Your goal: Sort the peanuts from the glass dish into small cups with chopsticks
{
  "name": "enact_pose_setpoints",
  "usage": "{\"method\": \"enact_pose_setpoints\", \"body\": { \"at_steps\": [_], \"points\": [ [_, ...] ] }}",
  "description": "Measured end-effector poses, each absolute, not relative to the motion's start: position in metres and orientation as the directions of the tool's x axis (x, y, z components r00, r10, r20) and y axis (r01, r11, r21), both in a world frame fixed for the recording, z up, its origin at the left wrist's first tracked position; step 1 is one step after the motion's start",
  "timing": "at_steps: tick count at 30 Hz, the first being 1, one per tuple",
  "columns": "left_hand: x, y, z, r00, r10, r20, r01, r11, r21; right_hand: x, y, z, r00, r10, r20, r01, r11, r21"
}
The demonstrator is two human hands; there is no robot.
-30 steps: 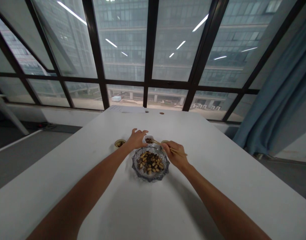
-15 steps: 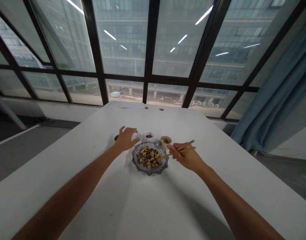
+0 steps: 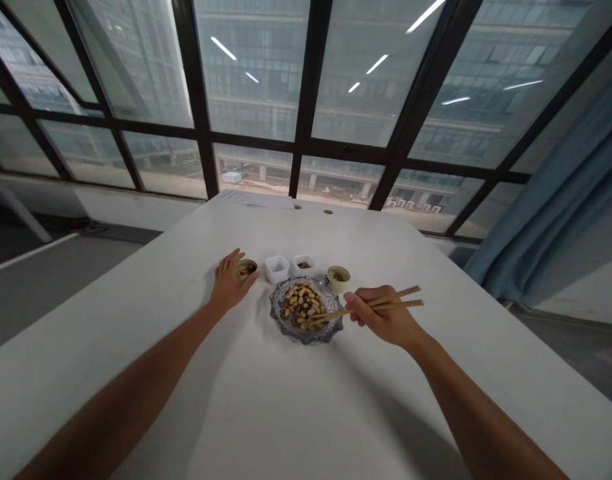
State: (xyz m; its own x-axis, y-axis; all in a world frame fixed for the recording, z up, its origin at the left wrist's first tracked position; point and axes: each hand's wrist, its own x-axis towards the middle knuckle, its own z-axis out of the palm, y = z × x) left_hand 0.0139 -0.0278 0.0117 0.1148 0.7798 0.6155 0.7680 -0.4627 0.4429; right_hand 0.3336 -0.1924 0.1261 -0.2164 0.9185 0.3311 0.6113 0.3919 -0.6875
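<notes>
My left hand (image 3: 228, 281) curves around a small round cup (image 3: 247, 269), thumb on its near side and fingers at its far left. Some small pieces lie inside that cup. In my right hand (image 3: 389, 317) is a pair of wooden chopsticks (image 3: 401, 305), their tips down in a scalloped clear glass bowl (image 3: 331, 331). The bowl holds a mix of pale nuts and dark seeds (image 3: 302, 301); whether the tips pinch a piece I cannot tell. Behind the bowl stand an empty-looking white square dish (image 3: 277, 269), another white dish (image 3: 303, 264) with brown bits, and a second small cup (image 3: 339, 280).
Everything stands on a white table (image 3: 266, 413). Papers (image 3: 259, 199) and a round brown spot (image 3: 328, 212) are at its far end. Large dark-framed windows rise beyond, and a blue curtain (image 3: 531, 207) hangs at the right.
My left hand has moved left from above the white dishes to the left cup, uncovering the dishes. The chopsticks still reach into the bowl, with my right hand slightly farther right. The view has shifted slightly.
</notes>
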Motion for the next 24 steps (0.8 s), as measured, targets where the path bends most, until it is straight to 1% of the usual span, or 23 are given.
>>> {"method": "enact_pose_setpoints", "body": {
  "at_steps": [6,12,16,24],
  "points": [
    [0.013,-0.019,-0.001,0.104,0.801,0.589,0.71,-0.475,0.52,0.332,-0.195,0.133,-0.317,0.893,0.319,0.647,0.449,-0.616],
    [0.012,-0.017,-0.007,0.077,0.835,0.544,0.683,-0.442,0.582,0.331,-0.192,0.135,-0.326,0.9,0.288,0.646,0.435,-0.627],
    [0.012,-0.017,-0.006,0.078,0.848,0.525,0.678,-0.43,0.596,0.336,-0.193,0.138,-0.321,0.899,0.297,0.635,0.437,-0.636],
    [0.013,-0.019,-0.005,0.068,0.846,0.529,0.675,-0.43,0.6,0.342,-0.192,0.134,-0.364,0.885,0.288,0.648,0.464,-0.604]
  ]
}}
